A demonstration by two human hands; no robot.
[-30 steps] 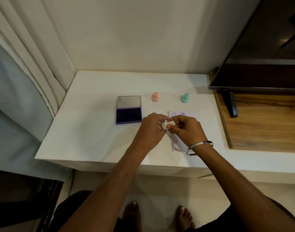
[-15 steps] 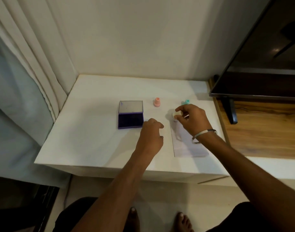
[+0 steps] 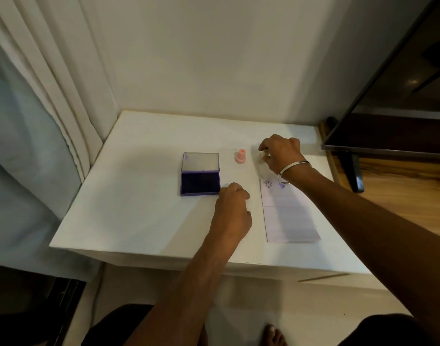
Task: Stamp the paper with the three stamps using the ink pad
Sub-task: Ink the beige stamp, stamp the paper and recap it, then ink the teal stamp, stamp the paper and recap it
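- Head view: the white table point(image 3: 139, 208) ends in a near edge running from lower left to lower right. Its back edge meets the wall, and its left side sits against the curtain point(image 3: 51, 96).
- The right side borders a wooden surface point(image 3: 401, 196) where a dark screen point(image 3: 388, 96) stands on a foot.
- The left part of the tabletop, between the curtain and the ink pad point(image 3: 200, 186), lies bare, as does the strip along the back wall.
- The ink pad is open, its clear lid tilted toward the wall and its dark purple well facing up. It sits square to the near edge.
- The pink stamp point(image 3: 240, 156) stands upright just right of the lid.
- The paper point(image 3: 288, 216) lies flat, long axis running from the wall toward the near edge, with a smiley print and a purple mark at its far end.
- The right hand point(image 3: 280, 153), a bangle at its wrist, pinches a pale stamp point(image 3: 262, 157) on the table beyond the paper's far end.
- The left hand point(image 3: 232, 211) rests curled between ink pad and paper, holding nothing.
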